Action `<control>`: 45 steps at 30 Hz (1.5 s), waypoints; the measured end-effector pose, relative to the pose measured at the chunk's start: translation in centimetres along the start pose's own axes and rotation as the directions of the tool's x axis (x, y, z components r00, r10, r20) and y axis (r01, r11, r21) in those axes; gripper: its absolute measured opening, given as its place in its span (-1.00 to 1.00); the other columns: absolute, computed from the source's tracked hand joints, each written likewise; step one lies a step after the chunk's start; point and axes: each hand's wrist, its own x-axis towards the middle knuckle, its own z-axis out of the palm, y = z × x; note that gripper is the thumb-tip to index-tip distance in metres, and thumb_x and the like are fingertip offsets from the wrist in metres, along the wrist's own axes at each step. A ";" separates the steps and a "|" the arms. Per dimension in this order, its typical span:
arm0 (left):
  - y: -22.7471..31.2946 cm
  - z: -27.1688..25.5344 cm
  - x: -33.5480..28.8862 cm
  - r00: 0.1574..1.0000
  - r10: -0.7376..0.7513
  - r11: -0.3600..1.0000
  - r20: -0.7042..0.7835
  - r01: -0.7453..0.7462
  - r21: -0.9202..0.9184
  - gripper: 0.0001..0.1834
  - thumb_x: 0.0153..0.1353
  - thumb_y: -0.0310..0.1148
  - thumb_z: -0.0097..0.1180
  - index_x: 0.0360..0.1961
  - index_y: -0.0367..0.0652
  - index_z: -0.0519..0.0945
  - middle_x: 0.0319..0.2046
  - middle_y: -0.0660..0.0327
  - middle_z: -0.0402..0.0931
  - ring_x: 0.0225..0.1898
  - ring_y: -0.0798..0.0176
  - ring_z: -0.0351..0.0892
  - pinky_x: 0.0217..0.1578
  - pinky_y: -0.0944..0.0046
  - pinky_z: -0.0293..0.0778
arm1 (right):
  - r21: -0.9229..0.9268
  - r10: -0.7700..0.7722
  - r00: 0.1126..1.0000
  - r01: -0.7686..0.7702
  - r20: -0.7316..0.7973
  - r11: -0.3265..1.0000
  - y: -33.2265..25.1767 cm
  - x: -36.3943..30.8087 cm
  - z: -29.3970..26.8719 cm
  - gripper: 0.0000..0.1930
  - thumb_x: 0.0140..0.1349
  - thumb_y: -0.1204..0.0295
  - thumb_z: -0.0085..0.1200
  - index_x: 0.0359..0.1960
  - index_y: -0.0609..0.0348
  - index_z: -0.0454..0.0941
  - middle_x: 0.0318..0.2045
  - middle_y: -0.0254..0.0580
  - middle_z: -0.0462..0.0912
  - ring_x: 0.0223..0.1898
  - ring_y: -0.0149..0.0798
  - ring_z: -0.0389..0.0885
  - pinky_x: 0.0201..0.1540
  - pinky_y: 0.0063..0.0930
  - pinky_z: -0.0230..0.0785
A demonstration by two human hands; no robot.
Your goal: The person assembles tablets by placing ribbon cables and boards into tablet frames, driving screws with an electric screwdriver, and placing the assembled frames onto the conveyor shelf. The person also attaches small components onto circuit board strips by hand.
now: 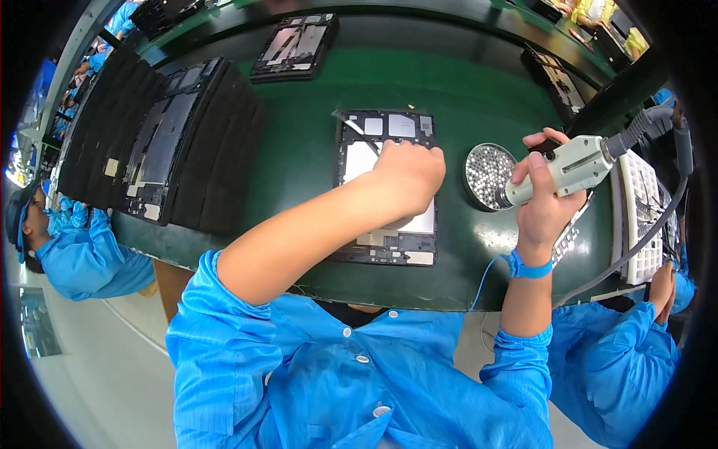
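A flat tablet-like device [385,251] lies in front of me with its inside exposed: a black frame, silvery plates and a pale board. My left hand [410,176] is closed above its middle. From that fist a thin silvery pointed tool [353,125] sticks out toward the device's upper left corner; its kind is unclear. My right hand [544,198] grips a pale grey electric screwdriver [580,165] with a corrugated hose at its rear. Its nose reaches the right rim of a round dish [467,183] full of small shiny pieces, perhaps screws. A blue band circles my right wrist.
Tall stacks of black trays [217,150] with devices stand at the left. Another device [295,46] lies at the back, and one [557,82] at the back right. A white rack [639,217] and a grey cable [658,236] are on the right. People sit on both sides.
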 end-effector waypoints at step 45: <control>-1.8 9.0 -12.4 0.753 0.316 0.927 -0.576 -0.375 0.018 -0.64 -0.12 -0.55 0.14 -0.18 -0.23 0.62 -0.23 0.19 0.50 -0.18 0.16 0.49 -0.21 0.22 0.36 | -0.176 -0.082 0.996 0.086 0.030 0.981 -0.5 0.1 0.9 -0.68 0.06 0.64 0.02 -0.09 0.42 0.44 -0.37 -0.07 0.57 -0.62 -0.40 0.50 -0.60 -0.60 0.38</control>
